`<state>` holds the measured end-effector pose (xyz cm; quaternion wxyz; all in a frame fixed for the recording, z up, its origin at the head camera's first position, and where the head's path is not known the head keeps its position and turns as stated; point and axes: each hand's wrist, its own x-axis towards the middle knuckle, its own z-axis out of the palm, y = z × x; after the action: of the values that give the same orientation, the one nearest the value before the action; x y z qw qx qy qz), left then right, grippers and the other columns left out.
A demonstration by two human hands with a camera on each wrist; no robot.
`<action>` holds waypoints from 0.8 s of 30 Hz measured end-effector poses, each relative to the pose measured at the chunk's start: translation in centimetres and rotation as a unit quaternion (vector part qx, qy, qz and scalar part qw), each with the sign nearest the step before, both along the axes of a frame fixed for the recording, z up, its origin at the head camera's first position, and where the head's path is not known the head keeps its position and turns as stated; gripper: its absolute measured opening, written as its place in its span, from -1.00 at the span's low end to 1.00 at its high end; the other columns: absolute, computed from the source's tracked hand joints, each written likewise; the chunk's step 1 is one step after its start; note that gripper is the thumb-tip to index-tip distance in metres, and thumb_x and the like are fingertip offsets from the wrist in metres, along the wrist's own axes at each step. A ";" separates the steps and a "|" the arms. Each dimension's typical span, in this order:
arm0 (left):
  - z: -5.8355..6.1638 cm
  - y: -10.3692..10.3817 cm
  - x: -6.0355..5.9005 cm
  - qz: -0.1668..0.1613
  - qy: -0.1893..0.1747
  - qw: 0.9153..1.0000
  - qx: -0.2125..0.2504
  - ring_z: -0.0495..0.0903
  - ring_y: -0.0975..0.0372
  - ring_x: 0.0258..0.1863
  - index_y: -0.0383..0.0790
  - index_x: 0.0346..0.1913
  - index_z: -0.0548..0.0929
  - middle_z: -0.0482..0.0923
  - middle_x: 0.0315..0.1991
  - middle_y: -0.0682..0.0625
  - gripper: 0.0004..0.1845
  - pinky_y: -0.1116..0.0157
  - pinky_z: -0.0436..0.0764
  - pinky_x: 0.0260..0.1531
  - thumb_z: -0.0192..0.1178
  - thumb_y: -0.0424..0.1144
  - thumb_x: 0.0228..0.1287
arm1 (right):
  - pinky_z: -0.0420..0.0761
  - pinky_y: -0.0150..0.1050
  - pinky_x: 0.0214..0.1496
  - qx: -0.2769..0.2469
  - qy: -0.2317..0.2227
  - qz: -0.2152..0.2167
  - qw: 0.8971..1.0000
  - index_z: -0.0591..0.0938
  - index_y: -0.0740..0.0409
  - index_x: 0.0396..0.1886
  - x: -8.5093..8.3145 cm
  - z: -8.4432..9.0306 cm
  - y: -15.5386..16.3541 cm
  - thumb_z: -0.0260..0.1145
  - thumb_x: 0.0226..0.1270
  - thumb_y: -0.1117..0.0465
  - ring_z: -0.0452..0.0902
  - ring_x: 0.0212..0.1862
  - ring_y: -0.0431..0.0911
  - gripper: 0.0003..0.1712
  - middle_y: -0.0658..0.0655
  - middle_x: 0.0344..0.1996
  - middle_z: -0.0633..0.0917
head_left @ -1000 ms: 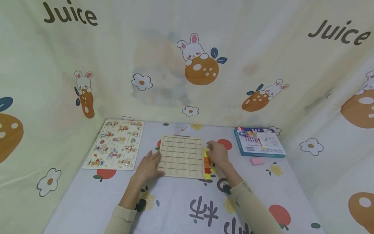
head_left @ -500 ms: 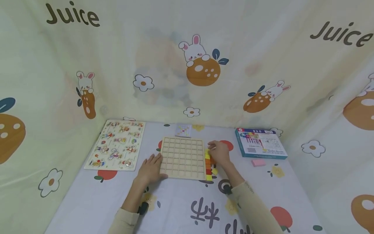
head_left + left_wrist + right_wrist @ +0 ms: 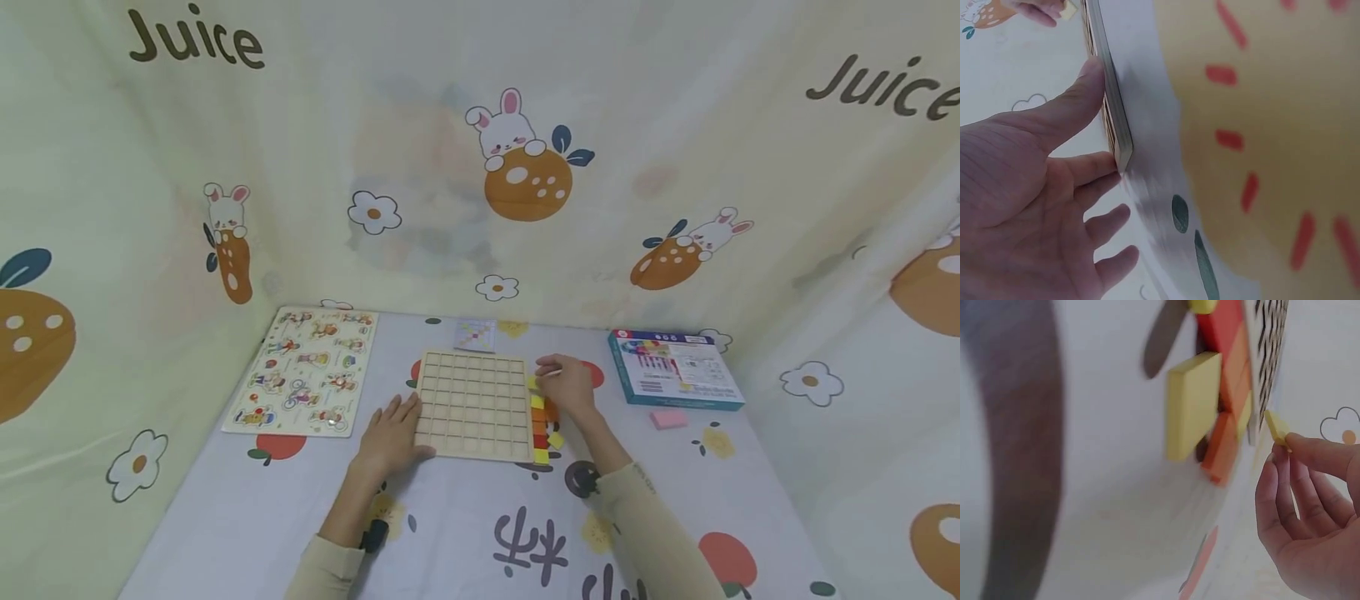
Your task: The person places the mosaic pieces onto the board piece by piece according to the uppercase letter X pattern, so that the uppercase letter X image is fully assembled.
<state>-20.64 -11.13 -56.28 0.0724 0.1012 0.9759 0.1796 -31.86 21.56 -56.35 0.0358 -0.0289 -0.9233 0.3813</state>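
A pale wooden grid board [image 3: 476,406] with its square cells bare lies in the middle of the table. My left hand [image 3: 390,437] rests at its near left corner, thumb along the near edge and fingers spread by the left side. Beyond the board's right side, my right hand [image 3: 567,385] pinches a small yellow square tile [image 3: 1277,428] between thumb and fingertips. Beneath that hand, a column of red, orange and yellow tiles [image 3: 540,429] runs along the board's right edge. Outside the column, a loose yellow tile [image 3: 1192,406] and an orange tile [image 3: 1219,450] lean against it.
At the back left lies a picture puzzle board [image 3: 303,371] with cartoon figures. A small patterned card [image 3: 475,335] sits behind the grid board. To the right are a flat blue-edged box [image 3: 675,371] and a pink block [image 3: 669,418]. A printed curtain hangs behind.
My right hand has risen slightly from the far end of the tile column, and a tile now shows in its fingers. The left hand stays at the board; the head view shifts slightly.
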 end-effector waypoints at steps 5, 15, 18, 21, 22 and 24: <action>0.0 0.2 -0.1 0.004 -0.002 1.000 -0.006 0.06 -0.17 0.63 -0.35 0.58 0.28 0.13 0.64 -0.19 0.00 -0.23 0.07 0.57 0.46 0.11 0.24 | 0.77 -0.16 -0.15 -0.016 0.009 0.013 1.000 0.78 0.08 0.06 -0.3 0.4 -1.0 0.53 0.30 0.19 0.74 -0.21 -0.01 -0.66 0.03 -0.24 0.80; -0.2 0.1 0.0 0.007 -0.009 1.000 -0.011 0.05 -0.16 0.63 -0.33 0.59 0.27 0.11 0.65 -0.16 0.01 -0.22 0.07 0.57 0.45 0.13 0.25 | 0.74 -0.17 -0.20 -0.059 0.024 0.061 0.996 0.81 0.16 0.02 -0.8 0.3 -4.4 0.57 0.24 0.28 0.81 -0.26 -0.06 -0.66 0.03 -0.31 0.84; -0.1 0.1 0.0 0.008 -0.009 1.000 -0.008 0.06 -0.16 0.63 -0.33 0.59 0.28 0.13 0.65 -0.17 0.01 -0.23 0.07 0.57 0.46 0.13 0.24 | 0.74 -0.19 -0.24 -0.056 0.037 0.084 0.994 0.81 0.18 0.02 -1.1 0.5 -5.5 0.56 0.25 0.30 0.81 -0.28 -0.06 -0.67 0.05 -0.31 0.85; 0.0 0.2 -0.1 0.011 -0.008 1.000 -0.007 0.06 -0.16 0.63 -0.34 0.58 0.28 0.13 0.64 -0.17 0.01 -0.23 0.07 0.57 0.46 0.14 0.24 | 0.76 -0.17 -0.24 -0.055 0.051 0.104 0.992 0.80 0.20 0.02 -1.6 0.8 -6.6 0.55 0.25 0.31 0.82 -0.27 -0.05 -0.67 0.05 -0.30 0.85; 0.1 0.2 -0.1 0.011 -0.009 1.000 -0.006 0.05 -0.16 0.63 -0.34 0.58 0.28 0.14 0.64 -0.17 0.01 -0.22 0.07 0.57 0.46 0.14 0.24 | 0.76 -0.16 -0.23 -0.059 0.052 0.107 0.991 0.80 0.21 0.02 -1.8 0.8 -6.9 0.56 0.25 0.32 0.82 -0.27 -0.05 -0.67 0.05 -0.31 0.85; 0.1 0.3 0.0 0.011 -0.009 1.000 -0.008 0.05 -0.16 0.63 -0.34 0.58 0.28 0.14 0.64 -0.18 0.02 -0.22 0.08 0.57 0.45 0.16 0.24 | 0.77 -0.13 -0.21 -0.066 0.049 0.111 0.990 0.80 0.21 0.01 -2.2 0.8 -7.6 0.56 0.24 0.32 0.82 -0.25 -0.04 -0.68 0.05 -0.31 0.84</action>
<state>-20.66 -10.85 -56.18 0.0804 0.0884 0.9776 0.1734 -34.02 13.95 -55.57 0.0362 0.0902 -0.8909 0.4437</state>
